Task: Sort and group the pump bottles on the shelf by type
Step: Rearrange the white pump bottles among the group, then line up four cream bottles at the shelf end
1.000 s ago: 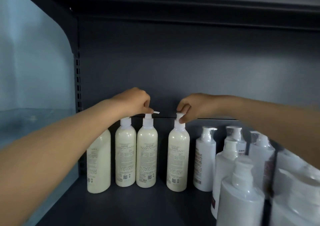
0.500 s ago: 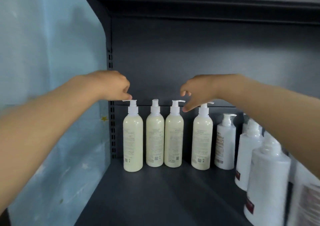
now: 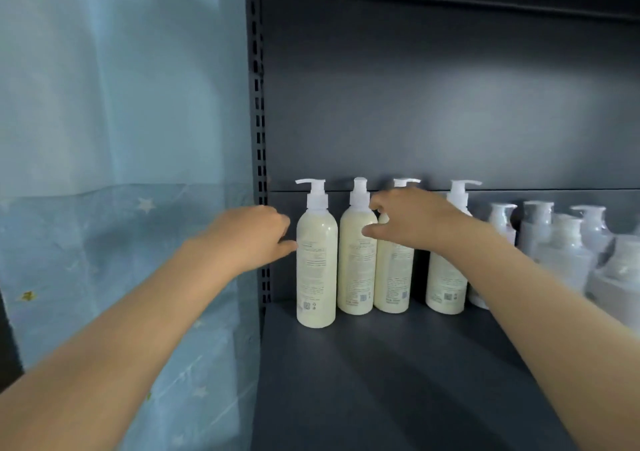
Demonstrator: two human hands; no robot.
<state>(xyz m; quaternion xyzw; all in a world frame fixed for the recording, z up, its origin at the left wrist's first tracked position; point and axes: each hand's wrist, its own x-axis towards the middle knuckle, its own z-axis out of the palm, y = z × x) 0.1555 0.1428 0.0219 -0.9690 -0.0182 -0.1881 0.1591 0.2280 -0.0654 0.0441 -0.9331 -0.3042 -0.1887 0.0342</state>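
Several cream pump bottles stand in a row at the back left of the dark shelf (image 3: pixel 398 374). My left hand (image 3: pixel 247 239) hovers just left of the leftmost cream bottle (image 3: pixel 316 270), fingers loosely curled, thumb tip at its side. My right hand (image 3: pixel 415 222) is in front of the third cream bottle (image 3: pixel 393 277) and hides its shoulder; its fingers are spread and its thumb reaches over the second cream bottle (image 3: pixel 356 270). I see no firm grip. The fourth cream bottle (image 3: pixel 445 284) stands a little apart to the right.
Several white pump bottles (image 3: pixel 561 246) crowd the right end of the shelf, blurred. A perforated upright post (image 3: pixel 258 139) marks the shelf's left edge, with a blue star-patterned sheet (image 3: pixel 104 173) beyond it. The shelf above hangs close overhead.
Both hands have let go of the pump heads and dropped to the bottles' shoulder height. The view has swung left, so the bottles sit further right in frame.
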